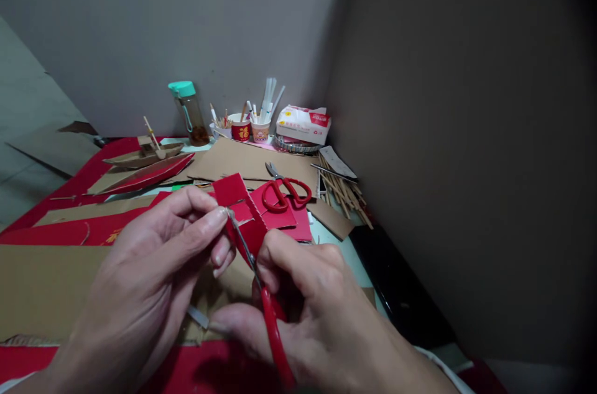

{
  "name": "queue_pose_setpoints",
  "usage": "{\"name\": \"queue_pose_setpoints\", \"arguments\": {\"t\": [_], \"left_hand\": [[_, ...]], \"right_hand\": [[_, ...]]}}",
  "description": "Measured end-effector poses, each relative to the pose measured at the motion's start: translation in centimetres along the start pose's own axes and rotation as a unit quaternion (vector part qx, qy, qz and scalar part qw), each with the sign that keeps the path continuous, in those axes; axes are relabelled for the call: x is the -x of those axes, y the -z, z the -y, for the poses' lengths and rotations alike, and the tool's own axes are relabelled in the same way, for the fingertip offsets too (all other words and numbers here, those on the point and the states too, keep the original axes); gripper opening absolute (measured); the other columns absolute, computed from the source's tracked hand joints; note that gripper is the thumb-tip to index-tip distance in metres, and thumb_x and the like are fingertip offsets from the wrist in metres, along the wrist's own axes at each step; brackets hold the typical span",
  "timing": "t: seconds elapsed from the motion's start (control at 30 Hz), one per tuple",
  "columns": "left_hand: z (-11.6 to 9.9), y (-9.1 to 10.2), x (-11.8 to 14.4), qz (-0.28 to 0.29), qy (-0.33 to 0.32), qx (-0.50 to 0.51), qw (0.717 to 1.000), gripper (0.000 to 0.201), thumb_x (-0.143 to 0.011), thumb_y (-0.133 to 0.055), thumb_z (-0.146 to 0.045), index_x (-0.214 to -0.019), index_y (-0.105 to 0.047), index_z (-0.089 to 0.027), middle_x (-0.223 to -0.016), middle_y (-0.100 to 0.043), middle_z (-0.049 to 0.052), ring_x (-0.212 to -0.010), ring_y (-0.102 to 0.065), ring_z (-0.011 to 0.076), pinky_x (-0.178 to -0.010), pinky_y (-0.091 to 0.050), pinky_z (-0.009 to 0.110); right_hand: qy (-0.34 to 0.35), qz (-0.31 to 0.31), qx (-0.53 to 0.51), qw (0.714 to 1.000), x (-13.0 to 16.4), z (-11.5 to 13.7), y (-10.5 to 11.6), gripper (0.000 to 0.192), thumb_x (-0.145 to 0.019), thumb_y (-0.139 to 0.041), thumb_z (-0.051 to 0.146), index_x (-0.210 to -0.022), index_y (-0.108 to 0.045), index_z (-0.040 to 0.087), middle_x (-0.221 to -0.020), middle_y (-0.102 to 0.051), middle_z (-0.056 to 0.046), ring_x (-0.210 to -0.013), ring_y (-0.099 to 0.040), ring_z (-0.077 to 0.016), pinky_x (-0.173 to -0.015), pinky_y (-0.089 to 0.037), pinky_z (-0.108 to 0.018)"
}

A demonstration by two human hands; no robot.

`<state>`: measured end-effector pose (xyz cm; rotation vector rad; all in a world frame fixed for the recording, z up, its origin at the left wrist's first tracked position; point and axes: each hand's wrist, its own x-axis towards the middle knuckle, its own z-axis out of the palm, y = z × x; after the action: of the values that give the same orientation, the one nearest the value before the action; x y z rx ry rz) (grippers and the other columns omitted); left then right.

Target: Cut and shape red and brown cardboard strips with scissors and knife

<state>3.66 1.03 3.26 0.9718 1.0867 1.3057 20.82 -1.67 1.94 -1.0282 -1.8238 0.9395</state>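
Observation:
Between my hands is a small piece of red cardboard [228, 191] with a rectangular opening cut in it. My left hand [158, 257] is closed, pinching the left edge of this piece between thumb and fingers. My right hand [312, 294] is wrapped round red-handled scissors [275, 332]. Their narrow blades lie along the cardboard beside the opening, and the tips reach my left thumb. Whether the blades are closed I cannot tell. Behind my right hand, a second pair of red-handled scissors [299, 190] rests on red card pieces [280, 218].
Cardboard boat models [144, 161] stand at the left back. A bottle [196, 123], paper cups [241, 131] with sticks and straws, and a tissue pack [303, 125] line the wall. Wooden sticks [342, 189] lie at right, near a dark flat object [396, 282]. Brown cardboard [46, 291] covers the left front.

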Motion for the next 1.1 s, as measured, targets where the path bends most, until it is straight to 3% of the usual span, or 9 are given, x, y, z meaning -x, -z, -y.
{"name": "queue_pose_setpoints", "arguments": {"t": [0.13, 0.33, 0.53, 0.63, 0.73, 0.93, 1.1], "left_hand": [[-0.2, 0.0, -0.2, -0.007, -0.001, -0.003, 1.000, 0.026, -0.059, -0.097, -0.032, -0.076, -0.077, -0.027, -0.063, -0.065, -0.004, -0.055, -0.056, 0.0112, -0.047, -0.053, 0.015], [-0.7, 0.1, -0.7, 0.001, -0.010, 0.013, 1.000, 0.024, -0.059, -0.095, -0.026, -0.080, -0.082, -0.027, -0.071, -0.076, -0.003, -0.060, -0.068, 0.0137, -0.052, -0.059, 0.017], [-1.6, 0.7, -1.1, -0.022, -0.012, -0.059, 0.998, 0.025, -0.058, -0.095, -0.028, -0.081, -0.084, -0.029, -0.073, -0.080, -0.005, -0.063, -0.073, 0.0113, -0.045, -0.048, 0.008], [-1.9, 0.6, -1.3, 0.008, 0.029, -0.034, 0.999, 0.026, -0.054, -0.096, -0.027, -0.076, -0.082, -0.027, -0.063, -0.077, -0.004, -0.054, -0.069, 0.0113, -0.040, -0.044, 0.009], [-2.0, 0.7, -1.4, 0.049, 0.064, -0.025, 0.996, 0.027, -0.053, -0.096, -0.030, -0.074, -0.080, -0.025, -0.062, -0.076, -0.002, -0.052, -0.067, 0.0129, -0.045, -0.051, 0.015], [-1.6, 1.9, -2.2, 0.075, 0.060, -0.155, 0.983, 0.029, -0.068, -0.092, -0.045, -0.086, -0.078, -0.029, -0.068, -0.075, -0.002, -0.059, -0.068, 0.0156, -0.048, -0.054, 0.018], [-1.8, 2.5, -2.8, 0.123, 0.055, -0.205, 0.969, 0.034, -0.066, -0.090, -0.055, -0.079, -0.075, -0.027, -0.064, -0.070, -0.002, -0.056, -0.065, 0.0163, -0.046, -0.052, 0.019]], "right_hand": [[-0.053, 0.004, -0.049, 0.997, -0.3, 0.8, 0.2, 0.056, -0.073, -0.095, 0.040, -0.070, -0.041, 0.022, -0.058, -0.042, 0.011, -0.051, -0.034, -0.0065, -0.045, -0.026, -0.022], [-0.107, 0.041, -0.109, 0.987, -0.3, 1.3, 1.0, 0.061, -0.071, -0.096, 0.046, -0.069, -0.040, 0.022, -0.057, -0.045, 0.010, -0.051, -0.032, -0.0068, -0.045, -0.026, -0.024], [-0.152, 0.049, -0.101, 0.982, -0.2, 1.5, 2.2, 0.065, -0.064, -0.097, 0.056, -0.068, -0.042, 0.022, -0.061, -0.046, 0.009, -0.054, -0.034, -0.0082, -0.046, -0.028, -0.025], [-0.176, 0.071, -0.101, 0.977, -0.3, 1.5, 2.3, 0.064, -0.062, -0.098, 0.057, -0.070, -0.045, 0.023, -0.065, -0.050, 0.008, -0.056, -0.039, -0.0093, -0.048, -0.030, -0.026], [-0.177, 0.090, -0.102, 0.975, -0.4, 1.4, 2.4, 0.063, -0.063, -0.099, 0.054, -0.069, -0.045, 0.022, -0.066, -0.049, 0.008, -0.056, -0.039, -0.0092, -0.047, -0.027, -0.026], [-0.128, 0.144, -0.111, 0.975, -0.8, 0.9, 2.9, 0.059, -0.066, -0.101, 0.040, -0.071, -0.045, 0.021, -0.069, -0.047, 0.008, -0.058, -0.037, -0.0067, -0.048, -0.022, -0.024], [-0.122, 0.126, -0.117, 0.978, -0.5, 0.6, 2.8, 0.058, -0.066, -0.100, 0.040, -0.072, -0.046, 0.021, -0.067, -0.049, 0.009, -0.057, -0.038, -0.0066, -0.048, -0.024, -0.024]]}}
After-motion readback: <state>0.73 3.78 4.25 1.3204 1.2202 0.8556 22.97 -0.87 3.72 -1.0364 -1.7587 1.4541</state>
